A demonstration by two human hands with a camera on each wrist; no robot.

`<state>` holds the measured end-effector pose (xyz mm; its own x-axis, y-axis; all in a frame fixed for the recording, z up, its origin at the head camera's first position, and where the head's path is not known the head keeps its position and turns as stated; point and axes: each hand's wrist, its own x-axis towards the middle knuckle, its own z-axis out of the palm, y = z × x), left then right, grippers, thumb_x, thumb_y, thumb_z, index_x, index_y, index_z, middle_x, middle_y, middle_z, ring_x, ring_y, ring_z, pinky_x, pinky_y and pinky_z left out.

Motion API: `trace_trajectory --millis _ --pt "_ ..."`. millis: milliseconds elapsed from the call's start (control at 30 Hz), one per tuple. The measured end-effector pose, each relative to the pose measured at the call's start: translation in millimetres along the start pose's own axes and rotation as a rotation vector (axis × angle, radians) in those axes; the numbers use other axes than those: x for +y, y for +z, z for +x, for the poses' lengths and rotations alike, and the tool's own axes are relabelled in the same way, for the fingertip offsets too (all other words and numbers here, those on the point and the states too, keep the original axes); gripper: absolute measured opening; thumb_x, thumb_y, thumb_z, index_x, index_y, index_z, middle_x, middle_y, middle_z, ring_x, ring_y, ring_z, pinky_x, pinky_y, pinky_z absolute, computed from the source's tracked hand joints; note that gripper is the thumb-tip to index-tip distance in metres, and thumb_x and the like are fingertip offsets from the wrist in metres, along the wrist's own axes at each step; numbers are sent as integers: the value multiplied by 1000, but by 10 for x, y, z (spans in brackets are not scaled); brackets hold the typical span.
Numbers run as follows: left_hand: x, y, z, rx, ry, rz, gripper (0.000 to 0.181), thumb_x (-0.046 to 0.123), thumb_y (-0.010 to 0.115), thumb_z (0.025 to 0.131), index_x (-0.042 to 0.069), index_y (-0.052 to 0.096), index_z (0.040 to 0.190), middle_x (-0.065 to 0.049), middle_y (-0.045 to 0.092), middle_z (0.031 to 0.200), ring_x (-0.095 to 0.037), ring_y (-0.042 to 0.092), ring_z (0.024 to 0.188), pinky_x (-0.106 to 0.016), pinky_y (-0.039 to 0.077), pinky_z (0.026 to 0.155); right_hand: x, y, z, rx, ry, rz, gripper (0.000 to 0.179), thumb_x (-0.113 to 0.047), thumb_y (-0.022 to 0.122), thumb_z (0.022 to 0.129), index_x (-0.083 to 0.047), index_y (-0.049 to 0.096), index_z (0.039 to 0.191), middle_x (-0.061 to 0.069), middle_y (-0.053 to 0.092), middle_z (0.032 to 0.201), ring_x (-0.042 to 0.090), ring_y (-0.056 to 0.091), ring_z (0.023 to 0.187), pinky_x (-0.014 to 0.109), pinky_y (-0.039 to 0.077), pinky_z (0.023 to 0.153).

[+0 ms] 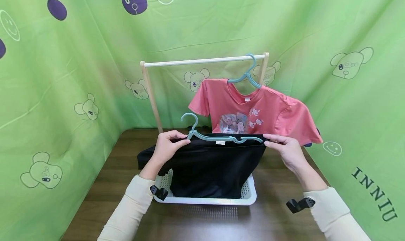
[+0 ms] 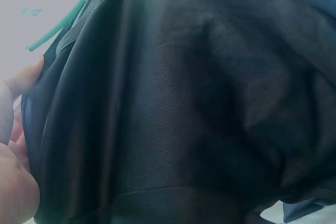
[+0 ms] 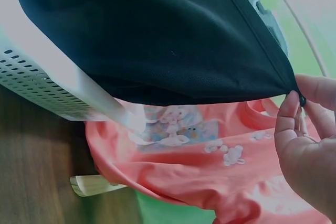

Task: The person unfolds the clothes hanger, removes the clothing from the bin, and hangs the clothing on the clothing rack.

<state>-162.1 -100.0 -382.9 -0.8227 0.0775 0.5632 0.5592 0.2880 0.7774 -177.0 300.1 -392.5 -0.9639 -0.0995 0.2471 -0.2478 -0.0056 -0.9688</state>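
Note:
A black garment [image 1: 209, 170] with a banded top edge and a small white tag [image 1: 220, 142] hangs spread between both hands, its lower part over the white basket [image 1: 209, 201]. My left hand [image 1: 166, 146] pinches its upper left edge, thumb close beside the base of a light-blue hanger's hook. That hanger [image 1: 215, 138] lies along the garment's top opening, hook up, its right arm showing and its left end hidden. At the upper right corner, my right hand [image 1: 286, 150] pinches the band between thumb and fingers; the right wrist view shows the cloth [image 3: 173, 40] drawn taut to the fingertips.
Behind stands a small rack with a white rail [image 1: 202, 61] and wooden posts. A pink T-shirt [image 1: 265, 111] hangs at its right end on another blue hanger [image 1: 250, 72]. Everything stands on a brown wooden table [image 1: 104, 188], with green printed curtains [image 1: 104, 58] around it.

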Motion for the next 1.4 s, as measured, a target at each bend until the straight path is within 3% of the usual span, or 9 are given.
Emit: trace_trajectory --millis 267,500,633,733,900,1000,1133,1267,1400 --pt "-41 28 -18 8 20 38 14 9 84 75 4 78 86 -5 73 82 -14 67 76 -25 54 67 -42 54 -42 -24 -71 -182 31 -7 72 88 0 69 117 -13 71 96 1 61 86 12 49 75" --pt "-88 65 -25 16 15 37 14 8 84 75 4 78 86 -4 73 81 -14 67 76 -25 53 67 -34 95 -39 -128 -147 -223 35 4 71 85 6 65 119 -10 71 99 3 66 84 16 52 73" --pt "-85 75 -23 34 -13 43 13 6 84 75 3 77 86 -7 73 83 -16 66 76 -23 52 68 -29 142 -30 -81 -253 -321 28 7 73 82 8 69 110 -9 71 100 1 64 85 15 52 72" --pt "-5 84 -22 47 -18 50 13 2 83 75 -1 76 85 -12 73 84 -18 66 76 -22 51 67 -84 211 -43 -45 -301 -358 25 9 73 80 10 70 105 2 72 99 0 64 87 15 52 72" --pt "278 108 -45 37 17 63 13 -5 80 75 -8 74 86 -18 71 83 -24 67 75 -23 53 67 -294 373 -120 -14 -350 -388 22 11 75 78 12 71 100 24 68 101 -3 62 92 12 48 79" --pt "326 146 -55 12 28 53 12 -7 79 75 -9 73 86 -19 71 83 -27 68 77 -27 54 69 -359 460 -136 -27 -356 -410 22 8 75 79 10 72 101 26 67 103 -6 60 95 10 46 83" --pt "169 231 -50 -1 10 50 12 -3 80 76 -6 74 86 -16 72 84 -28 67 79 -35 55 71 -366 565 -128 -55 -355 -425 22 6 76 79 7 73 101 23 69 101 -6 59 95 10 46 83" --pt "-16 311 -38 30 9 53 13 2 83 74 -1 76 86 -12 73 83 -28 67 77 -41 54 69 -340 655 -121 -63 -366 -396 21 8 76 78 7 73 99 22 70 101 -4 61 94 11 46 84" --pt "-39 363 -35 39 35 51 12 6 84 74 4 78 84 -6 73 82 -22 68 76 -37 54 69 -334 744 -135 -54 -371 -367 20 9 77 77 7 74 97 21 70 99 -3 61 92 12 47 83"
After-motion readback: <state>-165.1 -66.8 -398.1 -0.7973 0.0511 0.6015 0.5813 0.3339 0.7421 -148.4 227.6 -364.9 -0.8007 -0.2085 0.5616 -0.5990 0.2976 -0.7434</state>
